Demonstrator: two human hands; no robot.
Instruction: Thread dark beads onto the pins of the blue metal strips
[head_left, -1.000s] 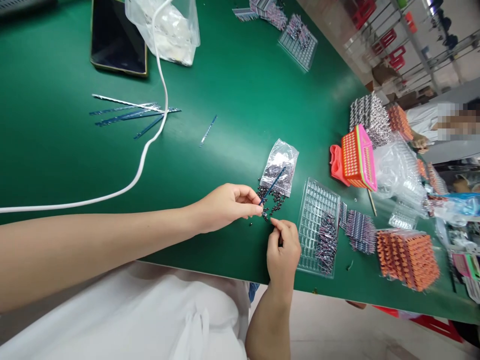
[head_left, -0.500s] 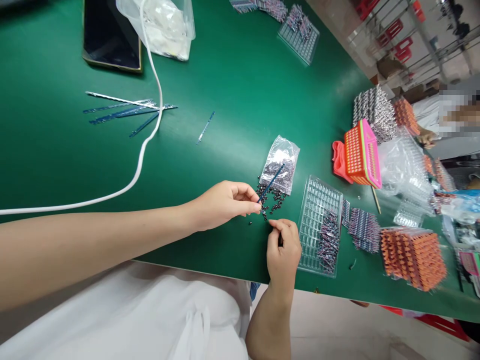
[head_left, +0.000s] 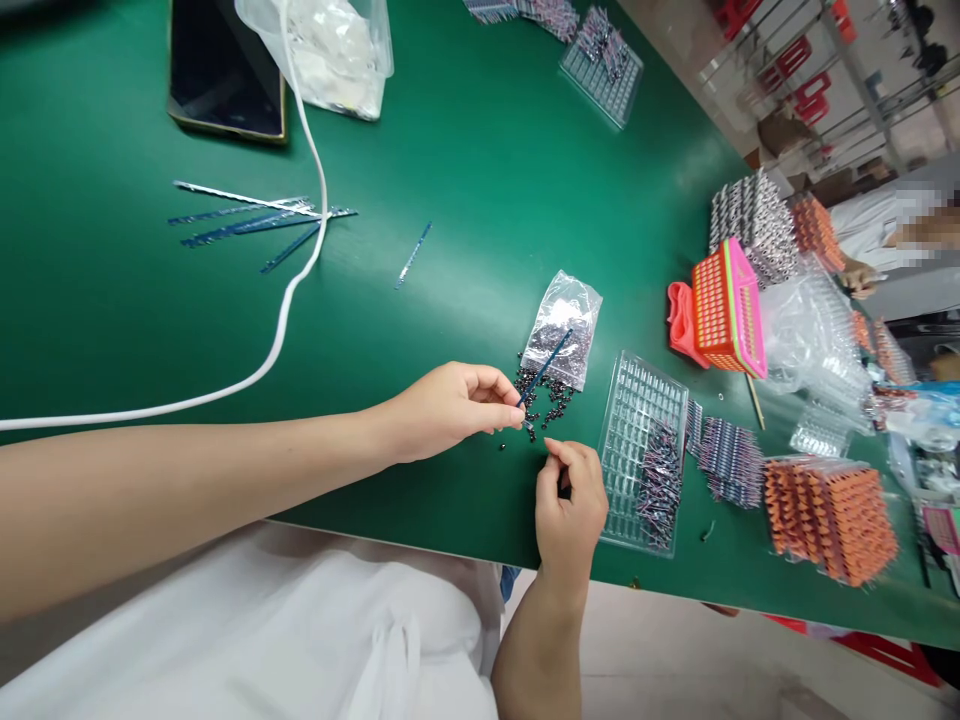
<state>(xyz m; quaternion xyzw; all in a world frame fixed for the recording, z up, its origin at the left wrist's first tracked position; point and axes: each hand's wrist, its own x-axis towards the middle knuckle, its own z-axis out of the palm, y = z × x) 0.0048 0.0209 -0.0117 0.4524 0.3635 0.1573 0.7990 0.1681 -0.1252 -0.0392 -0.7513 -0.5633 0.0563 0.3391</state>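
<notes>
My left hand point(head_left: 457, 408) pinches a thin dark blue strip point(head_left: 551, 360) that slants up and away from the fingertips. Under the strip lie loose small dark beads point(head_left: 555, 398), spilled at the mouth of a clear plastic bag point(head_left: 568, 315) with more inside. My right hand point(head_left: 572, 500) is closed in a pinch just right of the left fingertips, apart from them; whatever it holds is too small to make out. Beside it lies a clear compartment tray point(head_left: 626, 440) with a pile of thin dark and pink pieces point(head_left: 660, 485) at its right side.
More blue strips point(head_left: 247, 225) lie at the left under a white cable point(head_left: 281, 330), near a phone point(head_left: 225, 70). Right of the tray are stacked orange pieces point(head_left: 829, 515) and an orange-pink basket point(head_left: 724, 310). A co-worker's hand point(head_left: 859, 278) shows at far right.
My right hand has shifted slightly to the right, away from the left fingertips. My left hand keeps the strip in nearly the same place.
</notes>
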